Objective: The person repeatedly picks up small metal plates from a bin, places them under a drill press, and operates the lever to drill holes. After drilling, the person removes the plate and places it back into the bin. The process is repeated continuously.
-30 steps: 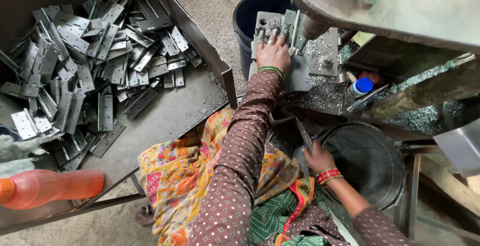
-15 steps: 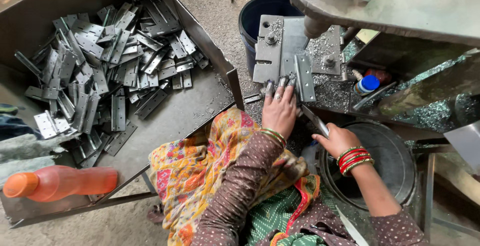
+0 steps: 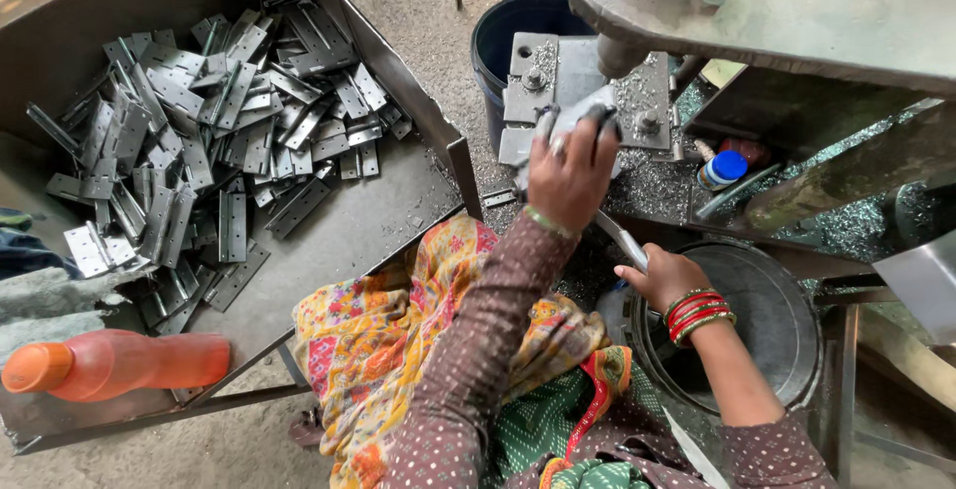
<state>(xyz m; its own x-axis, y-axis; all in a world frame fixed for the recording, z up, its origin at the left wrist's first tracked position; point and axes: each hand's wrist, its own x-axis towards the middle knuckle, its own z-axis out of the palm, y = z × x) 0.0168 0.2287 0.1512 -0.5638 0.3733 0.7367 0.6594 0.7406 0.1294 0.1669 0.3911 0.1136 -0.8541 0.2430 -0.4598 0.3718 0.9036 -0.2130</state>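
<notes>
Left hand (image 3: 570,172) raised; fingers (image 3: 546,130) seemingly around hinge (image 3: 583,111)

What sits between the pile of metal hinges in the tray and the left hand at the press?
In the head view, bare tray floor, the tray wall and gritty ground separate the hinge pile from the left hand.

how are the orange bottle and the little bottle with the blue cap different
The orange bottle lies on its side at the near edge of the metal tray, while the small bottle rests on the machine bed among metal shavings. The orange bottle looks much larger and is orange all over, cap included; the small bottle has a blue cap on a pale body. Neither hand touches the orange bottle or the small bottle.
</notes>
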